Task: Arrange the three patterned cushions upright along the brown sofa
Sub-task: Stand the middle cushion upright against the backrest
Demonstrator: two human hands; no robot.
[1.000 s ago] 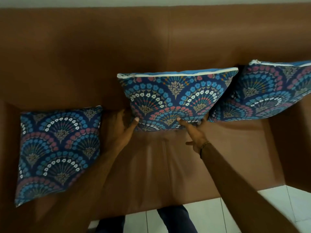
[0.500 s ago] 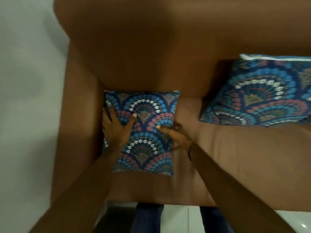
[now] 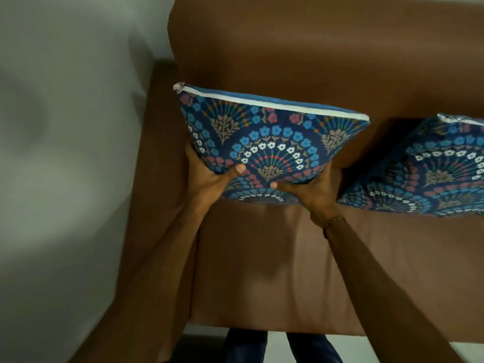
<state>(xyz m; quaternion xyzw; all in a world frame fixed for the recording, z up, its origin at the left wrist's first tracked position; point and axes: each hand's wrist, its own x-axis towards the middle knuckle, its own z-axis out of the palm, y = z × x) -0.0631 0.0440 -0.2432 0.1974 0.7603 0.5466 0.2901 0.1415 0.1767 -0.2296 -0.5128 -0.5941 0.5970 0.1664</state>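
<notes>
At the sofa's [image 3: 262,258] left end, near ten o'clock of the seat, the left cushion [image 3: 272,148] is raised on edge, its white-piped seam uppermost and its patterned face tipped toward the camera. Half a second ago it lay flat on the seat beside the armrest [image 3: 146,179]; now it is lifted and turned upright, with its back close to the backrest, though whether it touches I cannot tell. The left hand [image 3: 209,176] is closed on its lower left corner, thumb across the front. The right hand [image 3: 309,187] is closed on the lower edge toward five o'clock of the cushion, thumb likewise on the front.

A second cushion [image 3: 429,174] stands leaning against the backrest at three o'clock, just beside the held one but apart from it. The third is out of view now, whereas a second ago all three showed, two upright and this one flat.

By my judgement this is the last cushion to be stood up; it needs only pressing back against the backrest and releasing. Its bottom edge appears barely seated, so it may slump forward if let go early.
</notes>
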